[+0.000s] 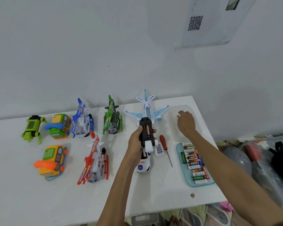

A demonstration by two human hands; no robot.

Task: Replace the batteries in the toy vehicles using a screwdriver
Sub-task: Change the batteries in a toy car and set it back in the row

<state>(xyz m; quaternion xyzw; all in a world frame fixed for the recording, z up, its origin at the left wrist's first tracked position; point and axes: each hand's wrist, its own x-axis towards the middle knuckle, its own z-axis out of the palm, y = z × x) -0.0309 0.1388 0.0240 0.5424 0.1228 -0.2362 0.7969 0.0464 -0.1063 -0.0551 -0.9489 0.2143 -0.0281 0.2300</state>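
Left hand [135, 137] grips car [147, 132] above table [39, 201], right of centre. Underside up, black chassis, compartment open. One orange battery [148, 131] sits inside, print too blurred to read. Right hand [185, 123] is over white tray [173, 129] at far right corner, fingers curled down; cannot tell if it holds anything.

Just right of car, white cover [159, 150] lies flat on table. Screwdriver [164, 143] is just beside it, red handle far, tip near. Police car [143, 167] sits under left wrist, "LICE" readable on hood, blue badge below it.

Blue tray [180, 160] is at near right, partly under right forearm, close to right table edge. It is packed with batteries [194, 162]. "EVEREADY" readable on two, red one's print unclear, others orange, green, white.

Plane [148, 108] is behind car, tail at far edge by wall. Far row going left: green helicopter [112, 118], blue helicopter [82, 118], green phone toy [59, 126], green crawler [32, 128]. Near row: red helicopter [95, 162], yellow phone toy [52, 160].

QR sheet [195, 22] is on wall, upper right. Brown speck [192, 195] lies near table's near right corner.

Bare tabletop runs along near edge on left. There is a bare strip between police car and blue tray.
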